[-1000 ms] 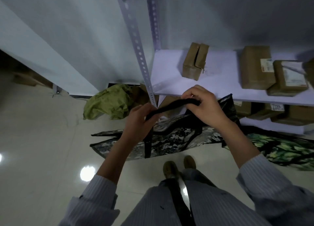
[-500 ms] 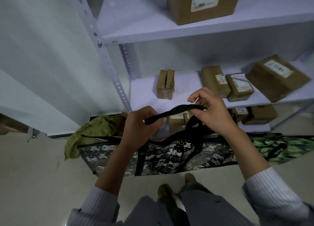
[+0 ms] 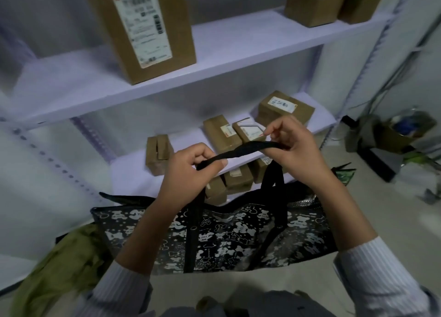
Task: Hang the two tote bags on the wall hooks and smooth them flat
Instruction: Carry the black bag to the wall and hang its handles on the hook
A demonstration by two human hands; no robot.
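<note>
A black tote bag [image 3: 229, 240] with a white bear print hangs in front of me by its black handle strap [image 3: 245, 149]. My left hand [image 3: 188, 171] pinches the strap's left end, and my right hand [image 3: 293, 147] grips its right end, so the strap is stretched between them at chest height. A corner of a second, green-patterned bag [image 3: 344, 173] shows behind my right forearm, mostly hidden. No wall hooks are in view.
A white metal shelf unit [image 3: 238, 54] stands directly ahead, holding several cardboard parcels such as a tall labelled box [image 3: 140, 28]. An olive-green cloth [image 3: 59, 266] lies at lower left. A cluttered box and cables [image 3: 403, 130] sit on the floor at right.
Both hands have lifted the bag higher by its strap and my view has tilted up and right, bringing the upper shelf and the right-hand floor clutter into sight.
</note>
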